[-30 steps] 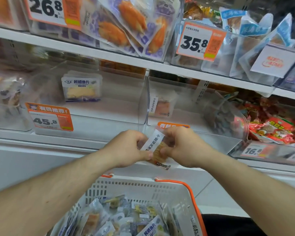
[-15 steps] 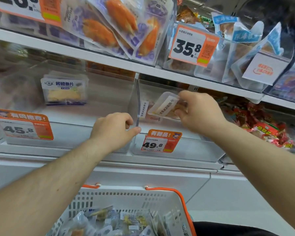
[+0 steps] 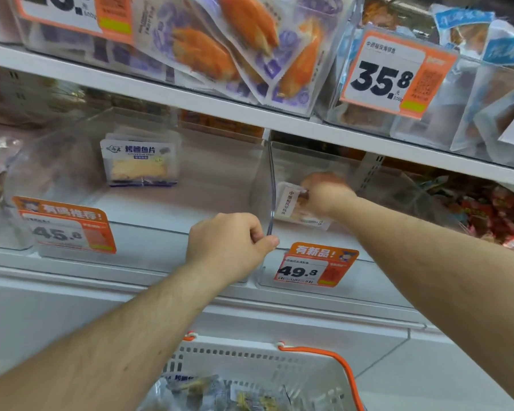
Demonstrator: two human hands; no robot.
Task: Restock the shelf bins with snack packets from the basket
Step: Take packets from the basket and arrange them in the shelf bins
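My right hand (image 3: pixel 324 192) reaches deep into the clear bin (image 3: pixel 306 241) tagged 49.8 and grips a clear snack packet (image 3: pixel 288 203) with a white label strip, low near the bin's back. My left hand (image 3: pixel 232 243) is curled at the front corner where this bin meets the clear 45.8 bin (image 3: pixel 161 229), thumb against the rim; whether it grips the rim is unclear. A white basket (image 3: pixel 250 363) with orange handles sits below at the bottom edge, holding several packets (image 3: pixel 208 393).
The 45.8 bin holds a fish-slice packet (image 3: pixel 141 161) standing at its back. The shelf above carries bins of orange-and-purple packets (image 3: pixel 220 51) and a 35.8 tag (image 3: pixel 395 75). Red packets (image 3: pixel 493 215) fill the bin at right.
My right hand has carried the packet from in front of the shelf up and into the 49.8 bin, now lower and deeper. My left hand let go of it and moved to the bin corner.
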